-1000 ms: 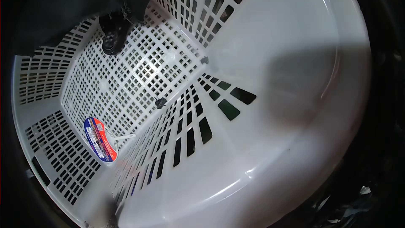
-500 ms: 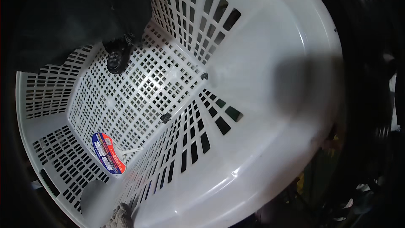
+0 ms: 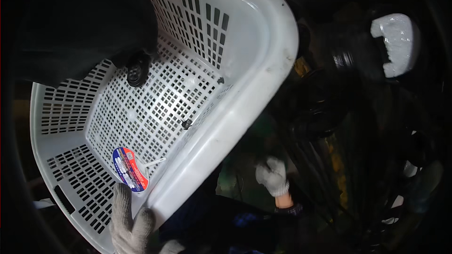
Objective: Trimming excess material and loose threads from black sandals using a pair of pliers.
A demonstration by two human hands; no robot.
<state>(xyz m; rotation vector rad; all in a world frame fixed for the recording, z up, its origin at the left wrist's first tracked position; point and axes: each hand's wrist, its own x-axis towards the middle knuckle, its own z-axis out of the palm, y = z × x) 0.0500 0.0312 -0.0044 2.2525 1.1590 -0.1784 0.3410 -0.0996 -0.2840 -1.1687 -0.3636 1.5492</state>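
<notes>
A large white plastic basket [image 3: 207, 169] with slotted walls and a grid floor is tipped before me. My left hand [image 3: 127, 233], in a grey knit glove, grips its near rim at the lower left, fingers reaching over the inside wall. Close to the fingertips, a blue, red and white hand fan [image 3: 131, 169] with a white handle lies inside. My right hand [image 3: 273, 176], in a pale glove, is off to the right, apart from the basket. Its fingers are loosely bent and spread, with nothing seen in them.
Dark cloth [image 3: 89, 23] covers the basket's upper left, with a black rounded object [image 3: 137, 69] below it. Small dark bits [image 3: 187, 124] sit on the basket floor. A white C-shaped piece [image 3: 400, 44] with a jagged inner edge is at the far right, amid dark surroundings.
The basket's right side has shifted leftward and tilted, uncovering the dark area on the right. My right hand has come into view there. More of my left hand shows on the rim.
</notes>
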